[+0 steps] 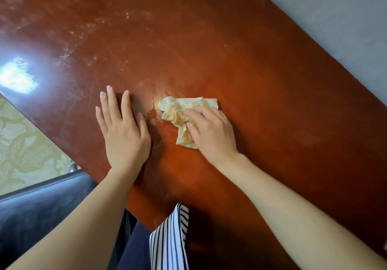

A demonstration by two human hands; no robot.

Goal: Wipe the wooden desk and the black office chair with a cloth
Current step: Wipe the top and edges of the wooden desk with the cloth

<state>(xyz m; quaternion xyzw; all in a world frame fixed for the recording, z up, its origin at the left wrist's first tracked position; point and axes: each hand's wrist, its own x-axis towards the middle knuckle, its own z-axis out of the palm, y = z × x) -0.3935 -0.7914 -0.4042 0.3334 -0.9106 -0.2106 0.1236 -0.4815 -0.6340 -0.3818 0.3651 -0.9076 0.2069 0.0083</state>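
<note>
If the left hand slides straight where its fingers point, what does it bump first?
Nothing, as far as the picture shows: ahead of the left hand lies only smeary desk up to the frame's edge. The cloth, held by the right hand, sits off to the side.

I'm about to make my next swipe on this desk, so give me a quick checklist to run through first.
1. Grip: ok, the right hand grips the cloth on the desk.
2. Brace: ok, the left hand lies flat on the wood, apart from the cloth.
3. Spread: not ok, the cloth is bunched.
4. Far side: not ok, pale smears show there.
5. Second surface: cannot tell whether the black chair is wiped.
</note>
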